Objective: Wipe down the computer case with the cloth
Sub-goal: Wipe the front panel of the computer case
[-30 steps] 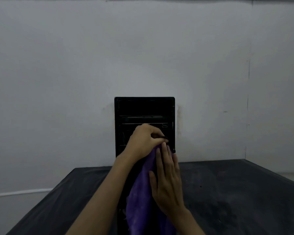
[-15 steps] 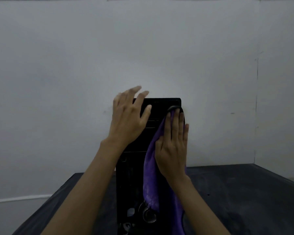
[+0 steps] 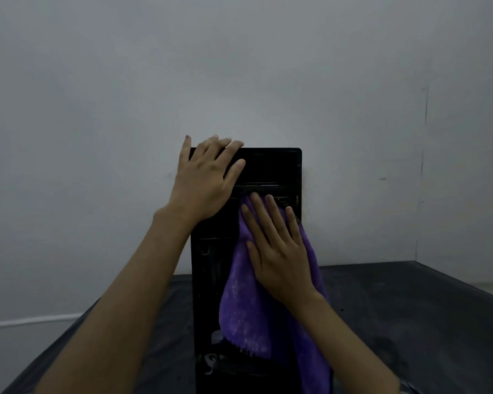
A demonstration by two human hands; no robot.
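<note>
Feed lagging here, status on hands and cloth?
Left hand flat on computer case top corner. Right hand presses purple cloth to its front. Nothing blocking.

Both forearms are bare to the frame edge, without sleeves, rings or watch.

Left hand (image 3: 205,180) and right hand (image 3: 276,248), flat, fingers (image 3: 264,214) straight

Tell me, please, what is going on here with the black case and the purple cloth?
A person is wiping a black computer case that stands on a dark table against a pale wall. The right hand presses a purple cloth flat against the case's face, fingers straight, with the cloth's loose end hanging down. The left hand rests on the case's upper left corner, apparently steadying it.
</note>
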